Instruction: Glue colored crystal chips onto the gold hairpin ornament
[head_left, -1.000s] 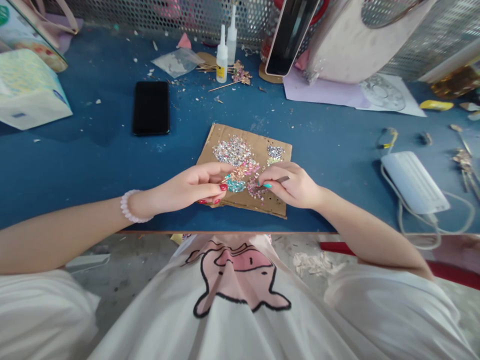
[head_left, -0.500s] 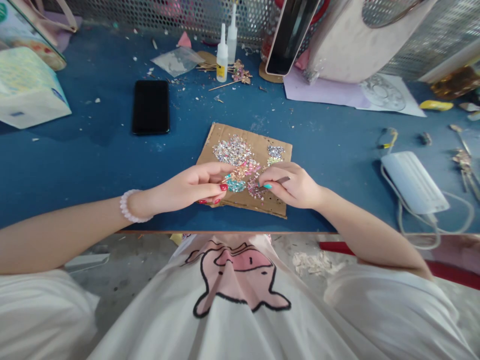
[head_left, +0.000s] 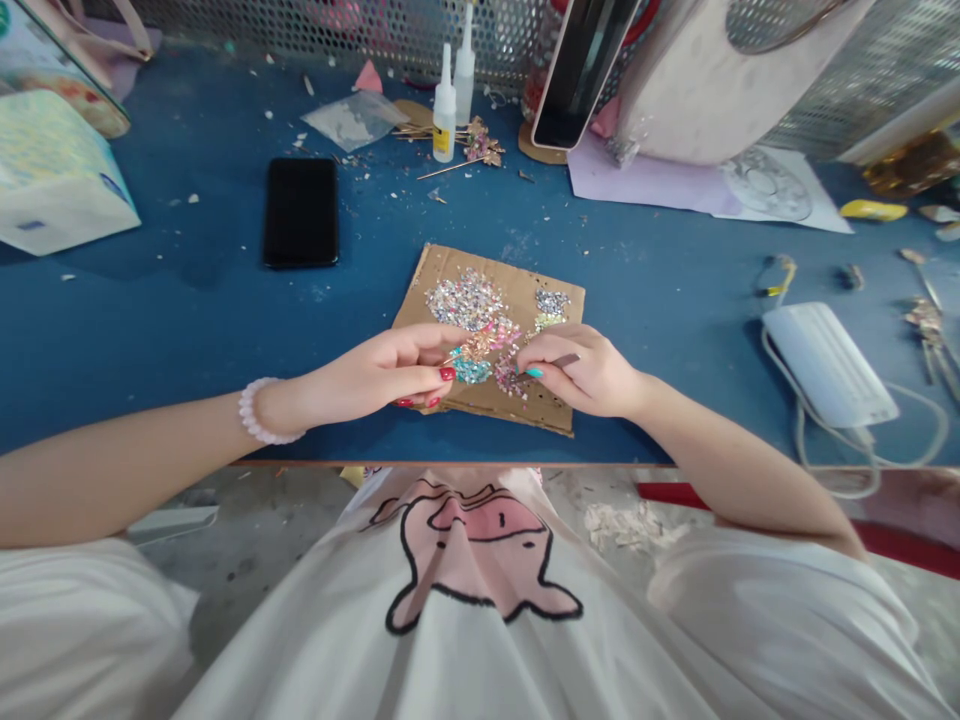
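My left hand (head_left: 397, 370) pinches a gold hairpin ornament (head_left: 478, 346) with pink parts, held over a piece of cardboard (head_left: 517, 420). My right hand (head_left: 589, 370) is closed around dark tweezers (head_left: 562, 361), whose tips point down into a small pile of pink rhinestones (head_left: 510, 377). Just below the ornament lie teal rhinestones (head_left: 472, 371). Farther back on the cardboard is a wide pile of silvery rhinestones (head_left: 463, 299). Grey stones (head_left: 552, 302) and pale yellow stones (head_left: 550, 321) sit at its right side, the yellow ones partly behind my right hand.
A black phone (head_left: 301, 213) lies left of the cardboard. Two glue bottles (head_left: 444, 120) stand behind, beside more gold hairpins (head_left: 480, 143). A tissue pack (head_left: 64, 180) is at the left, a face mask (head_left: 831, 365) at the right, and a white bag (head_left: 675, 90) at the back.
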